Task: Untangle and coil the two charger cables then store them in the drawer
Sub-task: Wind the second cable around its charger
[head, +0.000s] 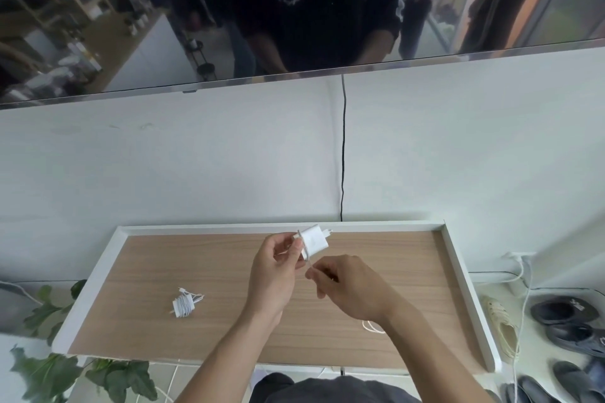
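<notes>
My left hand (276, 271) holds a white charger adapter (313, 240) above the far middle of the wooden cabinet top (196, 265). Its thin white cable (309, 260) runs down from the adapter into my right hand (350, 288), which pinches it just below. A loose loop of the same cable (373, 326) lies on the wood under my right wrist. A second white cable, coiled into a tight bundle (184, 302), rests on the wood to the left. No drawer shows in this view.
A raised white rim (465, 288) frames the cabinet top. A black cord (343, 147) hangs down the white wall from a big dark screen. Green plant leaves (49, 370) sit at the lower left. Shoes (569, 320) and a wall socket with white cables lie at the right.
</notes>
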The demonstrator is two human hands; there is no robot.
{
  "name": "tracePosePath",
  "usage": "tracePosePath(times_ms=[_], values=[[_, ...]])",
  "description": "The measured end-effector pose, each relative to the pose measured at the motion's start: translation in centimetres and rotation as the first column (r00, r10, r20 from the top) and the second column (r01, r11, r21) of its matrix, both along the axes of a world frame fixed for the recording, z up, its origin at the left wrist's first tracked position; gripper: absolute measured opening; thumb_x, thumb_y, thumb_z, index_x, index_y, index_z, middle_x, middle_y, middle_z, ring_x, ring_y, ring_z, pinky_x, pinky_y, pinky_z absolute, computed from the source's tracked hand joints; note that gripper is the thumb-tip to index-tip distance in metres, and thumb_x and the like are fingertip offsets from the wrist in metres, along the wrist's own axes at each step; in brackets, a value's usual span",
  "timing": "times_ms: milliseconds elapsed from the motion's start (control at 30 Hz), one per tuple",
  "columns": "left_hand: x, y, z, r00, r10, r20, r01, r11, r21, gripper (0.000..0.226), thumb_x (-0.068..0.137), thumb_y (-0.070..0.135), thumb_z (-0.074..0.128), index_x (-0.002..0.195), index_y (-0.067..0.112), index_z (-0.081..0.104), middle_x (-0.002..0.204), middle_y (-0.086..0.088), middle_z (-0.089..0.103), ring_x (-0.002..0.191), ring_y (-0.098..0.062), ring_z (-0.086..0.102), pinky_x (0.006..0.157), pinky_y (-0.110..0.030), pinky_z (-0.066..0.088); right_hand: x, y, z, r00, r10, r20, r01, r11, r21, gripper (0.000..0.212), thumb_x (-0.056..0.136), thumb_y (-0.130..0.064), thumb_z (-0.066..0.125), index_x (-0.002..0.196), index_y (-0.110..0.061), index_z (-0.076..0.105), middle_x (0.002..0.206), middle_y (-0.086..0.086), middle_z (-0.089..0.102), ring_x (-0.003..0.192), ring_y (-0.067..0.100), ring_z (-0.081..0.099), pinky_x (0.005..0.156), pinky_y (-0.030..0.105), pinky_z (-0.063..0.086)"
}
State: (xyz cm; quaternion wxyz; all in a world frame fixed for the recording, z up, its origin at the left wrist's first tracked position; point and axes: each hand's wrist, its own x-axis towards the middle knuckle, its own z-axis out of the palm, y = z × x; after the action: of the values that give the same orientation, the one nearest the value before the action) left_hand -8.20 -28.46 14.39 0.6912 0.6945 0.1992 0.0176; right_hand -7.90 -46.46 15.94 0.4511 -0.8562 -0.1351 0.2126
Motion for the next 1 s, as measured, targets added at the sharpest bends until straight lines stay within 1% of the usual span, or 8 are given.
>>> tracePosePath(times_ms=[100, 200, 267, 367, 567, 633, 733, 1000], values=[[0.2, 0.1, 0.3, 0.999, 0.034, 0.002, -0.034, 0.999, -0.039, 0.019, 0.105, 0.024, 0.075, 0.121, 0.013, 0.075, 0.113, -0.004, 0.082, 0.098, -0.018, 0.083, 0.100, -0.050, 0.065, 0.2, -0.2, 0.6, 0.998, 0.053, 0.028, -0.052, 0.998, -0.025, 0.036, 0.112, -0.036, 0.058, 0.077, -0.032, 0.066, 0.068, -0.014, 0.073, 0.059, 0.002, 0.060, 0.061, 0.017, 0.042], [0.2, -0.1, 0.5, 1.000, 0.030, 0.005, -0.030, 0.998, -0.050, 0.021, 0.104, 0.023, 0.076, 0.121, 0.011, 0.075, 0.114, -0.007, 0.082, 0.103, -0.022, 0.082, 0.100, -0.052, 0.065, 0.4, -0.2, 0.5, 0.995, 0.076, 0.070, -0.073, 0.997, -0.039, 0.038, 0.112, -0.036, 0.058, 0.079, -0.023, 0.069, 0.070, -0.010, 0.074, 0.061, 0.006, 0.061, 0.063, 0.019, 0.044], [0.1, -0.3, 0.8, 1.000, 0.006, 0.003, -0.006, 1.000, -0.019, 0.022, 0.102, 0.028, 0.079, 0.120, 0.015, 0.076, 0.111, -0.004, 0.083, 0.100, -0.024, 0.083, 0.099, -0.056, 0.065, 0.6, -0.1, 0.4, 0.993, 0.066, 0.100, -0.063, 0.997, -0.031, 0.038, 0.112, -0.036, 0.058, 0.084, -0.016, 0.073, 0.073, -0.006, 0.076, 0.064, 0.009, 0.064, 0.063, 0.019, 0.045], [0.0, -0.3, 1.1, 0.999, -0.041, 0.020, 0.039, 0.996, 0.076, 0.022, 0.099, 0.036, 0.082, 0.115, 0.021, 0.076, 0.105, 0.003, 0.083, 0.093, -0.023, 0.082, 0.095, -0.060, 0.064, 1.1, -0.5, 0.9, 0.991, 0.046, 0.129, -0.045, 0.999, -0.008, 0.035, 0.112, -0.037, 0.059, 0.089, -0.019, 0.078, 0.075, -0.003, 0.077, 0.064, 0.006, 0.065, 0.063, 0.015, 0.043], [-0.7, -0.1, 2.1, 0.974, -0.227, -0.006, 0.221, 0.940, 0.259, 0.022, 0.099, 0.042, 0.081, 0.119, 0.035, 0.075, 0.111, 0.015, 0.080, 0.102, -0.012, 0.078, 0.097, -0.042, 0.063, 2.4, -2.5, 3.0, 0.994, -0.004, 0.108, -0.003, 0.998, 0.064, 0.028, 0.107, -0.039, 0.072, 0.087, -0.021, 0.079, 0.066, -0.014, 0.063, 0.059, 0.004, 0.051, 0.059, 0.015, 0.038], [-1.0, -0.1, 2.3, 0.958, -0.286, -0.033, 0.283, 0.915, 0.289, 0.023, 0.098, 0.044, 0.081, 0.119, 0.037, 0.076, 0.114, 0.016, 0.080, 0.104, -0.010, 0.077, 0.098, -0.039, 0.062, 3.0, -3.4, 3.5, 0.997, -0.034, 0.076, 0.026, 0.995, 0.101, 0.021, 0.107, -0.036, 0.073, 0.091, -0.024, 0.079, 0.067, -0.019, 0.065, 0.059, 0.003, 0.051, 0.060, 0.014, 0.039], [-1.6, -0.3, 2.1, 0.944, -0.325, -0.056, 0.327, 0.896, 0.300, 0.019, 0.102, 0.031, 0.079, 0.119, 0.038, 0.078, 0.114, 0.015, 0.080, 0.104, -0.007, 0.076, 0.102, -0.042, 0.061, 3.9, -4.5, 4.0, 0.995, -0.085, 0.052, 0.077, 0.986, 0.149, 0.018, 0.107, -0.038, 0.074, 0.093, -0.026, 0.077, 0.071, -0.021, 0.070, 0.060, 0.001, 0.051, 0.061, 0.015, 0.041], [-2.4, -1.3, 2.2, 0.917, -0.395, -0.061, 0.389, 0.850, 0.354, 0.026, 0.111, 0.021, 0.065, 0.127, 0.038, 0.076, 0.121, 0.019, 0.077, 0.106, -0.002, 0.072, 0.093, -0.019, 0.056, 5.4, -5.9, 2.8, 0.985, -0.170, 0.004, 0.164, 0.959, 0.232, 0.013, 0.109, -0.037, 0.071, 0.102, -0.031, 0.079, 0.087, -0.015, 0.078, 0.071, 0.013, 0.054, 0.070, 0.030, 0.047]])
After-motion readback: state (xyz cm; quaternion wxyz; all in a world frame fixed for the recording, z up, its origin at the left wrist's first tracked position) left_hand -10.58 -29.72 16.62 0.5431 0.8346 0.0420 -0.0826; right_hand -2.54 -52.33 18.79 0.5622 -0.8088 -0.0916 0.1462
